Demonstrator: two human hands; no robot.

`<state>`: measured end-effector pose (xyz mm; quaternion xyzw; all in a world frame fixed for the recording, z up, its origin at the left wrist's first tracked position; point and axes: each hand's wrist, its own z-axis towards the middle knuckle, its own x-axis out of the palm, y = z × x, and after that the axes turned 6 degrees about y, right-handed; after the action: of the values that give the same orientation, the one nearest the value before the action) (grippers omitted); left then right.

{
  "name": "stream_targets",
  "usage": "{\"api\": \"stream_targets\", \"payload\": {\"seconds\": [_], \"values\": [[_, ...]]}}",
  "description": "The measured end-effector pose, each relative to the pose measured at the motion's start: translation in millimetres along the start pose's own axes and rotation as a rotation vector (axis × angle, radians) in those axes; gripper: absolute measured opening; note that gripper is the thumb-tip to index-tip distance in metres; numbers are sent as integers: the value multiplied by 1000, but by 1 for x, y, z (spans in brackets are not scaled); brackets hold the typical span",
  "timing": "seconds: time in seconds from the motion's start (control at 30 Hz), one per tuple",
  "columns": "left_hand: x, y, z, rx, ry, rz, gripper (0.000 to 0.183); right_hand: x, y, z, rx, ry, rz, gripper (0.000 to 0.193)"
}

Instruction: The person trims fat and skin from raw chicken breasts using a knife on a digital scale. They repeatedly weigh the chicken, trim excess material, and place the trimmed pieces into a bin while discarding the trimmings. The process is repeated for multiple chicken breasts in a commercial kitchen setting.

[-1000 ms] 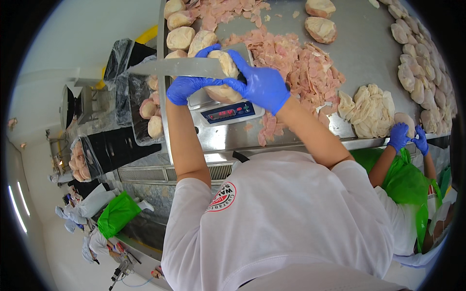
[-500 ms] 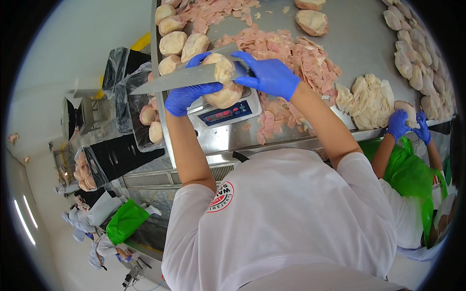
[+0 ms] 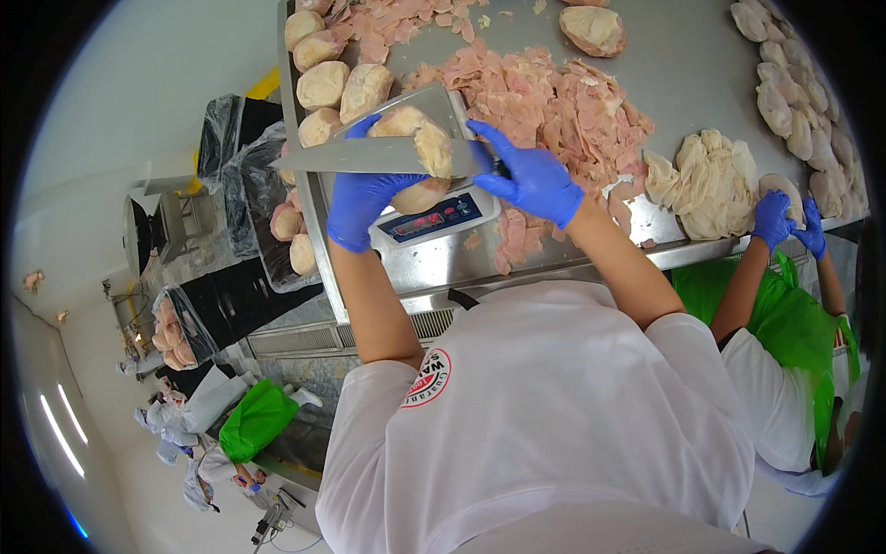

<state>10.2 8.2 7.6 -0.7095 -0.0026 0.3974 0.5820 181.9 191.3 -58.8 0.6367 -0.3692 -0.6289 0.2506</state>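
My blue-gloved left hand (image 3: pixel 362 198) is closed around a round lump of pale meat (image 3: pixel 422 196), its fingers partly hidden behind the meat and the blade. My right hand (image 3: pixel 535 180), also gloved in blue, grips a large knife (image 3: pixel 355 155) by its dark handle. The broad blade lies level across the lump and points left, past my left hand. A cream-coloured flap (image 3: pixel 432 150) of the lump hangs over the blade. Directly below the meat is a digital scale (image 3: pixel 480 205) with a lit red display; whether the meat touches it I cannot tell.
Thin pink meat trimmings (image 3: pixel 554 111) are heaped on the steel table (image 3: pixel 683 55). More round lumps (image 3: pixel 323 85) line its left edge. At right are crumpled pale casings (image 3: pixel 706 185), many wrapped pieces (image 3: pixel 784 106) and a co-worker's gloved hands (image 3: pixel 773 220). Plastic-lined black bins (image 3: pixel 235 295) stand left.
The blade has shifted slightly right and down across the lump, with my right hand moving a little right. My left hand has turned slightly around the meat. The whole view has shifted a little.
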Motion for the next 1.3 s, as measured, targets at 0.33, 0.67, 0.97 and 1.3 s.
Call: {"api": "stream_targets", "payload": {"seconds": [0.33, 0.67, 0.97, 1.3], "values": [[-18, 14, 17, 56, 144, 110, 80, -16, 40, 48, -35, 64, -117, 81], [-27, 8, 20, 93, 264, 29, 85, -24, -8, 46, -174, 67, -95, 76], [-28, 4, 18, -23, 194, -121, 83, -19, 23, 79, -263, 91, 102, 67], [11, -4, -4, -47, -59, 1, 86, 2, -9, 17, -289, 108, 276, 72]]}}
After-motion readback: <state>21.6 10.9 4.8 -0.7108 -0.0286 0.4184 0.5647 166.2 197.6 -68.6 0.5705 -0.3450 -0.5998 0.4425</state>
